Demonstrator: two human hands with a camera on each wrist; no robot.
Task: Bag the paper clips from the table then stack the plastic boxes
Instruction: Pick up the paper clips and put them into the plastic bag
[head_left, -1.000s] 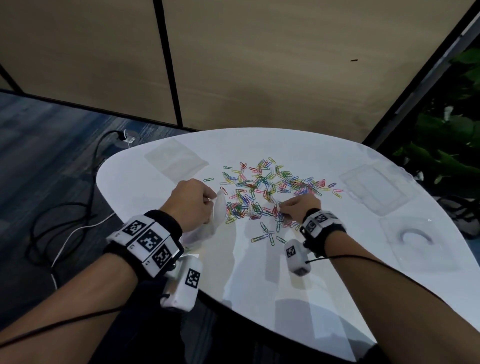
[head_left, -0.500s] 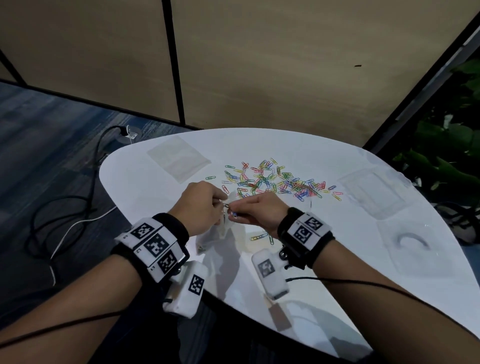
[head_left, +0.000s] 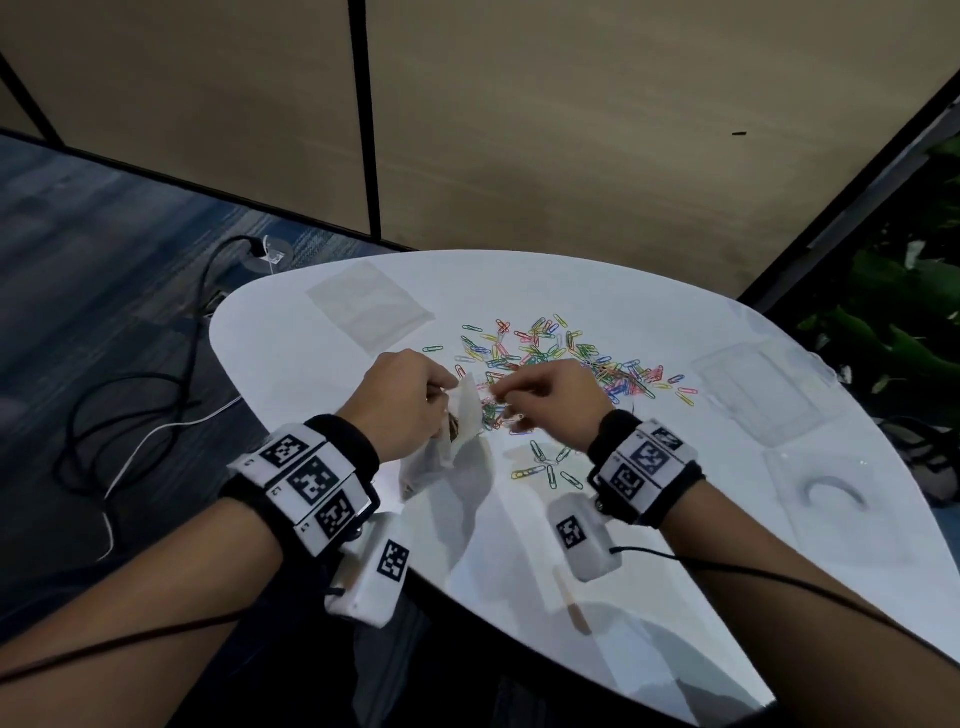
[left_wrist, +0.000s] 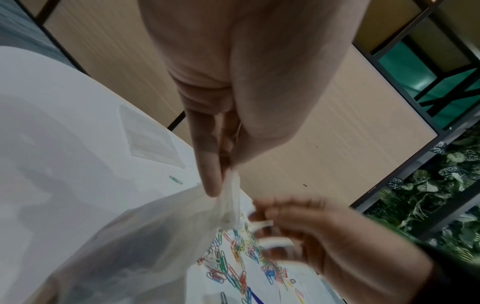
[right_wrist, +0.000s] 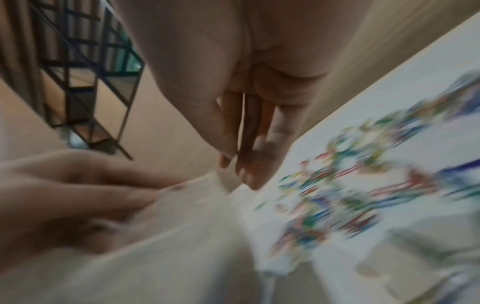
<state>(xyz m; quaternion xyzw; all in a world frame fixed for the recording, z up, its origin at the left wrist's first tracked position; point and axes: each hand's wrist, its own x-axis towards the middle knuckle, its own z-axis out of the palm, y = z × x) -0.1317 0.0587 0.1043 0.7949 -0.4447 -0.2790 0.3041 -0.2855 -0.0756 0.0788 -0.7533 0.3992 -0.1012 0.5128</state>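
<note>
A heap of coloured paper clips (head_left: 571, 358) (left_wrist: 228, 269) (right_wrist: 337, 195) lies mid-table. My left hand (head_left: 410, 400) pinches the rim of a clear plastic bag (head_left: 462, 421) (left_wrist: 155, 236) between thumb and fingers (left_wrist: 210, 174), holding it up just left of the heap. My right hand (head_left: 550, 400) (left_wrist: 311, 232) hovers beside the bag's mouth over the heap's near edge. Its fingers (right_wrist: 246, 144) look fairly straight and I see nothing between them; that view is blurred. Two clear plastic boxes (head_left: 753, 395) (head_left: 826, 493) lie flat at the right.
A second flat clear bag (head_left: 369, 306) (left_wrist: 148, 137) lies at the back left of the white table (head_left: 675, 571). A few stray clips (head_left: 545, 467) lie near my right wrist. Cables (head_left: 130, 415) trail on the floor to the left, plants (head_left: 909, 322) stand at the right.
My right hand left the heap, came to the bag's mouth with clips pinched, and has now drawn slightly right. My left hand keeps holding the bag up.
</note>
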